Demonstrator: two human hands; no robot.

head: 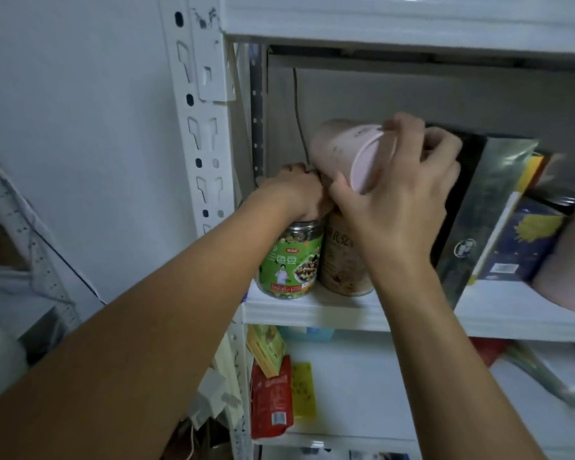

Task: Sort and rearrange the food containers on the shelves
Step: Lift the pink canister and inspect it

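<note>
A pale wall fills the background, and against it stands a white metal shelving unit with a slotted upright (200,127). Its middle shelf board (312,310) carries the green-labelled jar (291,260), upright at the board's left end. To the right of that jar, past a neighbouring container, a tall black and silver box (478,210) leans, with a dark blue box (525,240) further right and a pink tub (571,260) at the frame edge. Above and to the right of the green-labelled jar, a second pink tub (346,151) is held tilted, its round end facing the camera. A beige canister (342,260) stands just beside the jar on its right; whether they touch is unclear. The right hand (402,180) grasps the tilted tub, fingers curled round its end. The left hand (296,190) sits on top of the green-labelled jar, fingers curled down over its lid. Below the jar, on the lower shelf, a red packet (271,400) and a yellow packet (302,390) stand.
</note>
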